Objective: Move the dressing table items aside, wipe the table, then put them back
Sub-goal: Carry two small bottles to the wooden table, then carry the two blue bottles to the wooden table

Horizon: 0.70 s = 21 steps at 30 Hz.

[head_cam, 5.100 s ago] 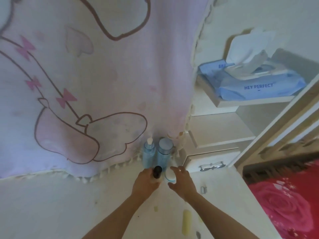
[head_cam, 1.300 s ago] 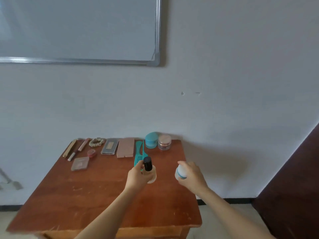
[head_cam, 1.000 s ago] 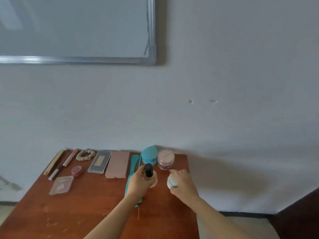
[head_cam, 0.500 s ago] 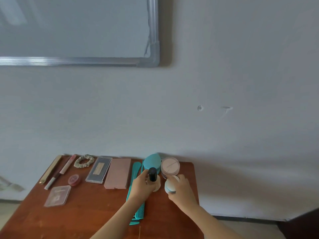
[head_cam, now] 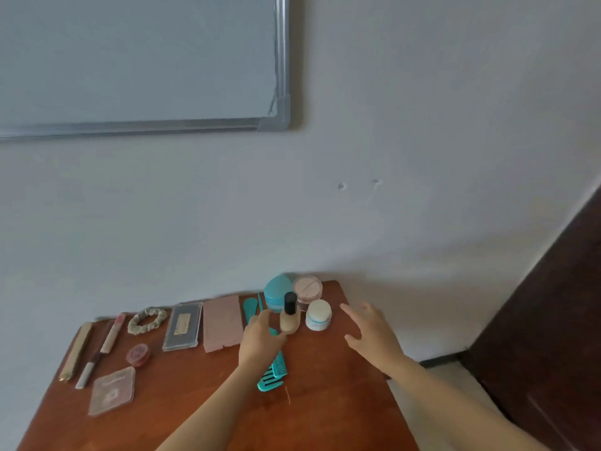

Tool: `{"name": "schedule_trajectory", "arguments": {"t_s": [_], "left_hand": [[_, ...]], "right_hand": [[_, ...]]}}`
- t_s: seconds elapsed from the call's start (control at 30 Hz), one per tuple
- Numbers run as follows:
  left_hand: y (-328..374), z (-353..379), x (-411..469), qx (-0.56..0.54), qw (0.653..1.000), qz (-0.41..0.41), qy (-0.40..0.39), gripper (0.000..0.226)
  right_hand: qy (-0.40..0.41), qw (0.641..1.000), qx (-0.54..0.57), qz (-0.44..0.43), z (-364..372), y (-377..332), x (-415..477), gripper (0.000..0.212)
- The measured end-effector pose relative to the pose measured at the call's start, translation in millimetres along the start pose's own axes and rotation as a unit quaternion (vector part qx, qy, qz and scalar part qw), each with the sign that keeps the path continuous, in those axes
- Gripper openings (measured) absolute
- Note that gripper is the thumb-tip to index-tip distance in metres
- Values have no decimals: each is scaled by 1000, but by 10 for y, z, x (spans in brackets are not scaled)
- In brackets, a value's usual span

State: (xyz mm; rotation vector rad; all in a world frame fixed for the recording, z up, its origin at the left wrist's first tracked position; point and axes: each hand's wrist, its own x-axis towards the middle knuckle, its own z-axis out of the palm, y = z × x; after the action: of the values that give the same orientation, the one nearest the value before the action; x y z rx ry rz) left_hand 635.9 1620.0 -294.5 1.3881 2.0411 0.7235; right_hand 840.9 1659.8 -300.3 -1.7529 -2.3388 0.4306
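You are looking down at a brown wooden table (head_cam: 195,408) that is standing against a pale wall, below the corner of a whiteboard (head_cam: 130,60). Your left hand (head_cam: 260,336) is hovering open with relaxed fingers and gripping nothing. Its thumb is lying just beside the base of a beige foundation bottle (head_cam: 289,319) with a black cap; whether it is touching the bottle is unclear. Your right hand (head_cam: 370,330) is spreading wide open near the table's right edge, empty, and apart from a white jar (head_cam: 318,315) with a blue band. Bottle and jar are standing upright side by side near the back right corner, both capped, so their contents are hidden. Behind them a closed teal case (head_cam: 276,289) and a pink-lidded powder jar (head_cam: 307,288) are sitting against the wall. Teal combs (head_cam: 271,372) are lying under your left hand. Stretching left along the back are a pink palette (head_cam: 222,322), a grey palette (head_cam: 182,327), a scrunchie (head_cam: 147,319) and two slim sticks, with a small red pot (head_cam: 138,354) and a clear square case (head_cam: 112,390) sitting nearer you.
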Motion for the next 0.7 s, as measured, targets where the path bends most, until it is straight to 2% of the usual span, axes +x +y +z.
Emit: {"name": "schedule_trajectory", "arguments": {"t_s": [0.17, 0.27, 0.47, 0.7], "left_hand": [[-59, -234, -444, 22, 994, 102, 8, 33], [15, -278, -770, 55, 982, 178, -18, 35], [453, -153, -1374, 137, 927, 344, -67, 43], [1021, 387, -2354, 172, 855, 472, -129, 48]], "right_hand": [[57, 996, -26, 69, -150, -238, -734, 58], [73, 991, -22, 110, -269, -351, -1223, 61], [101, 974, -54, 197, -562, -240, -2210, 63], [158, 931, -81, 319, -872, 171, -3745, 63]]}}
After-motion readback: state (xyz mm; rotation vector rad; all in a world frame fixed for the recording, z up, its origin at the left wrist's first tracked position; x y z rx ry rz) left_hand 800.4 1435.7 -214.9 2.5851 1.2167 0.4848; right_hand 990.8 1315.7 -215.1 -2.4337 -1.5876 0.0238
